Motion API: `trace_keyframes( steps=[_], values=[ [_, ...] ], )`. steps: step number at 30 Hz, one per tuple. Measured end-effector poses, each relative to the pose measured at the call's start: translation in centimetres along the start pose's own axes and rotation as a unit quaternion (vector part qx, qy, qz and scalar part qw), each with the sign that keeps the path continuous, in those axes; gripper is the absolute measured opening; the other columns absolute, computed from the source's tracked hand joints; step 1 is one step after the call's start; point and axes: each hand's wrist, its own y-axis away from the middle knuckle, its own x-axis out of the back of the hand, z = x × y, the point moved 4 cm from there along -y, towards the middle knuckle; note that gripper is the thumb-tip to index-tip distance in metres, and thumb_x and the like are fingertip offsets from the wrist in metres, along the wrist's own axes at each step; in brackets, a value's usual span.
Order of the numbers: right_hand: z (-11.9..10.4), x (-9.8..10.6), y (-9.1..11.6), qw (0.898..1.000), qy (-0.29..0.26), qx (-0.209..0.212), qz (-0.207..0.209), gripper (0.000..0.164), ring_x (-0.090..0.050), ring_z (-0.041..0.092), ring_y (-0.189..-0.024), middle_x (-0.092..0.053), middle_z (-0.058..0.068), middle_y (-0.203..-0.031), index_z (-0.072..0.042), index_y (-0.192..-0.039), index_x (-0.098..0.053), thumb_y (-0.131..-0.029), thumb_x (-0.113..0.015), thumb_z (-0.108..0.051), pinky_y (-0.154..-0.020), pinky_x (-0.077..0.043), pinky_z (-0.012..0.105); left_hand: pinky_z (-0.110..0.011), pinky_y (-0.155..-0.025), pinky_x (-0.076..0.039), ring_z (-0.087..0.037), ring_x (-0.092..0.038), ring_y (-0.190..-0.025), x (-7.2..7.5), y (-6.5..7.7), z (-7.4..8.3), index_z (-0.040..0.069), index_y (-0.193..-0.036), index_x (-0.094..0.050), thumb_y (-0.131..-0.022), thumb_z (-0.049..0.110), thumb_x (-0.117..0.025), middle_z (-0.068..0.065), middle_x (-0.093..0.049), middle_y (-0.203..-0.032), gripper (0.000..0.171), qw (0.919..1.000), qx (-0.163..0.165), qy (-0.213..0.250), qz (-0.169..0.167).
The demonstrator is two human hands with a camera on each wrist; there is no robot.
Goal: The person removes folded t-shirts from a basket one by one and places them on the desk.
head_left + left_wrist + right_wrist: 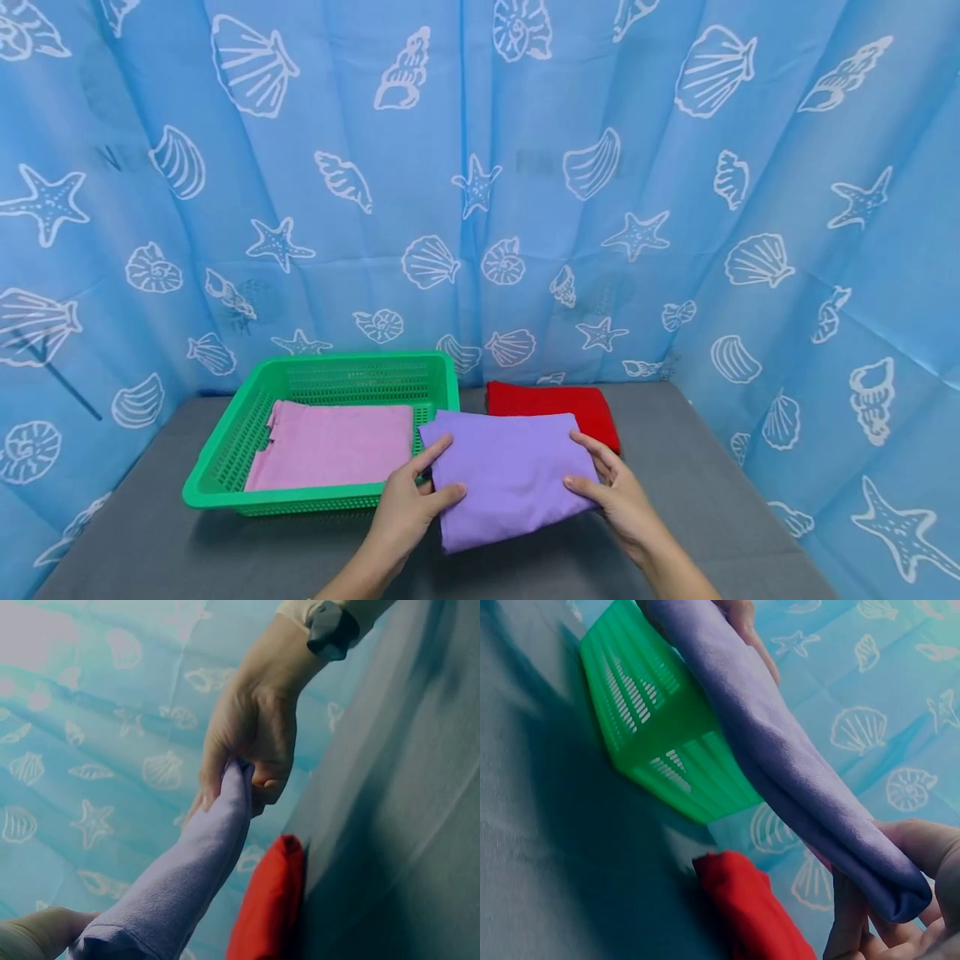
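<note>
A folded purple cloth (513,479) is held up above the grey table between both hands. My left hand (408,504) pinches its left edge, thumb on top and the other fingers partly hidden underneath. On the opposite edge my right hand (621,500) grips the cloth the same way. Seen edge-on in the right wrist view, the purple cloth (757,727) shows thick folded layers. Behind it a folded red cloth (555,402) lies on the table, its front partly covered in the head view. A folded pink cloth (337,446) lies inside the green basket (217,500).
The green basket, with perforated walls, stands on the left of the grey table (712,500). A blue curtain (480,233) with white shells and starfish hangs along the back and both sides.
</note>
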Motion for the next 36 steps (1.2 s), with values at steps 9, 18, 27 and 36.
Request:
trace_keyframes(
  steps=[9, 18, 27, 36],
  values=[
    [0.7, 2.6, 0.7, 1.0, 0.009, -0.007, 0.005, 0.068, -0.044, 0.031, -0.129, -0.036, 0.019, -0.153, -0.013, -0.152, -0.035, -0.092, -0.067, -0.015, -0.092, -0.054, 0.033, -0.039, -0.084, -0.057, -0.027, -0.062, -0.116, -3.1, 0.0, -0.5, 0.013, -0.148, -0.045, -0.083, 0.006, -0.077, -0.028, -0.038, -0.149, 0.073, 0.9989, 0.005, 0.037, -0.027],
    [1.4, 5.2, 1.1, 1.0, 0.014, -0.017, 0.012, 0.073, -0.042, 0.029, -0.131, -0.031, 0.02, -0.156, -0.012, -0.154, -0.029, -0.092, -0.068, -0.016, -0.089, -0.054, 0.029, -0.043, -0.088, -0.056, -0.027, -0.062, -0.114, -5.9, -0.6, -1.2, 0.014, -0.148, -0.047, -0.082, 0.001, -0.076, -0.023, -0.045, -0.144, 0.073, 0.9966, 0.012, 0.064, -0.05],
    [2.2, 8.3, 1.6, 0.999, 0.026, -0.019, 0.011, 0.075, -0.05, 0.001, -0.116, -0.022, 0.02, -0.16, -0.011, -0.156, -0.024, -0.094, -0.066, -0.013, -0.087, -0.052, 0.023, -0.041, -0.089, -0.055, -0.023, -0.063, -0.113, -8.6, -1.6, -2.7, 0.014, -0.147, -0.048, -0.082, -0.001, -0.075, -0.02, -0.048, -0.144, 0.072, 0.9927, 0.013, 0.092, -0.077],
    [3.5, 11.5, 1.7, 0.999, 0.03, -0.008, 0.006, 0.072, -0.046, -0.019, -0.102, -0.011, 0.021, -0.162, -0.015, -0.156, -0.026, -0.095, -0.064, -0.014, -0.086, -0.049, 0.017, -0.042, -0.089, -0.055, -0.022, -0.063, -0.112, -11.5, -2.8, -4.2, 0.015, -0.147, -0.048, -0.081, -0.005, -0.073, -0.017, -0.045, -0.147, 0.073, 0.9881, 0.024, 0.117, -0.097]
  ],
)
